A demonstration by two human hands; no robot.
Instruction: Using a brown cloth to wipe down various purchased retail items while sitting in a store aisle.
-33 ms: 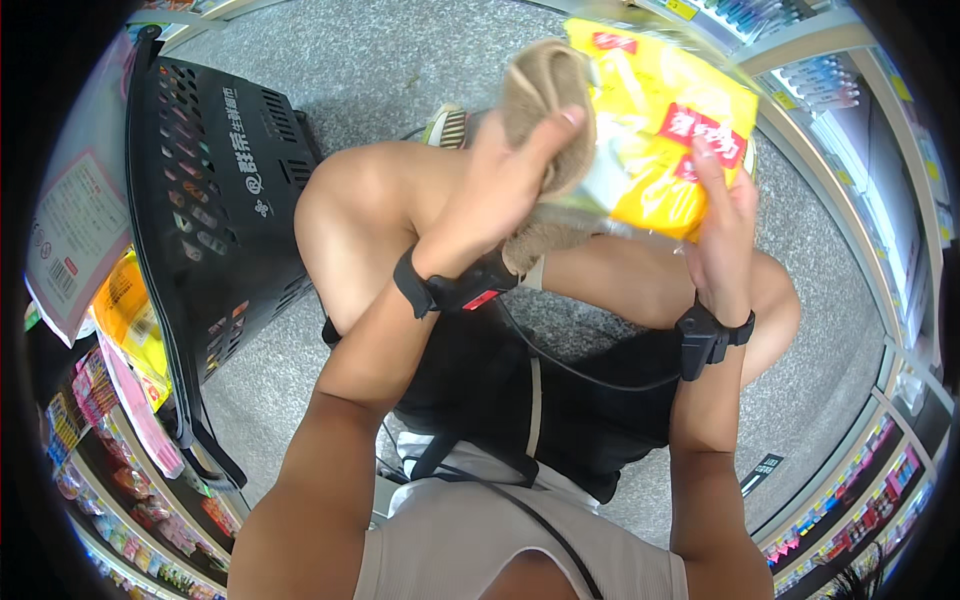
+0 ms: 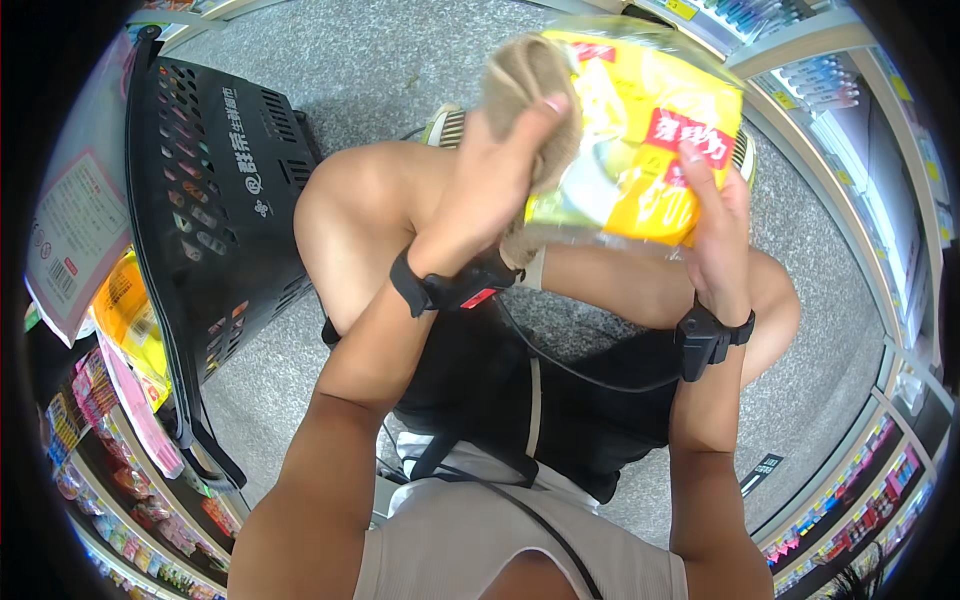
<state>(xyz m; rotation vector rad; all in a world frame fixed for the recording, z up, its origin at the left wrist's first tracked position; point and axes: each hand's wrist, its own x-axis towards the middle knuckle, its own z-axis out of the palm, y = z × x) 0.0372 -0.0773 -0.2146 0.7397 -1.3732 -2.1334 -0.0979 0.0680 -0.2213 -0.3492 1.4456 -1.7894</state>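
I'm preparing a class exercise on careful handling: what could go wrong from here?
1. The yellow packet might slip or swing, since the right hand holds it near its right side.
2. The brown cloth bunched in the left hand overlaps the packet's left side and could hide part of it.
3. The pink package sticks out past the rim of the black basket and might slide if knocked.
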